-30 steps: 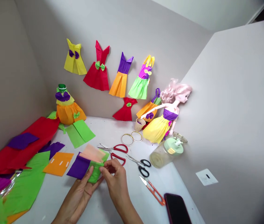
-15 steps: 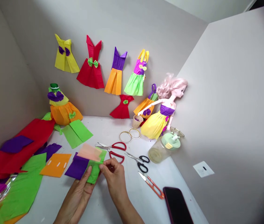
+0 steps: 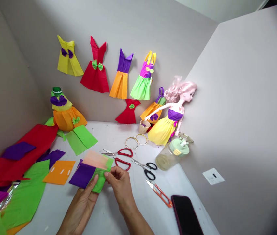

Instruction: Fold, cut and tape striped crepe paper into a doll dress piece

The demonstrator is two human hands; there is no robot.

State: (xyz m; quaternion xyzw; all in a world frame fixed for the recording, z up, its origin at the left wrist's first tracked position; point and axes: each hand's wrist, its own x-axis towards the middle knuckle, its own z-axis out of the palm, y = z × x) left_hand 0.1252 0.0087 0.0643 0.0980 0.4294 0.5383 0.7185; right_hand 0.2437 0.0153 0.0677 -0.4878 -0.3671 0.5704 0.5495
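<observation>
My left hand is closed on a small green crepe paper piece, thumb on top and fingers beneath. A purple crepe paper square joins or overlaps its left side. Along the far edge lies a pale peach, see-through piece; whether it is attached I cannot tell. My right hand pinches the green paper's right edge between thumb and forefinger. Just beyond my hands lie red-handled scissors and black-handled scissors. An orange paper square with white strips rests to the left.
Orange thread snips and a phone lie on the right. Behind them are a clear bottle, bangles, a paper cup and a doll. Coloured paper covers the left side. Several paper dresses hang behind.
The held papers have shifted very slightly to the right in view. Both hands keep the same grip, and the things on the table lie as before.
</observation>
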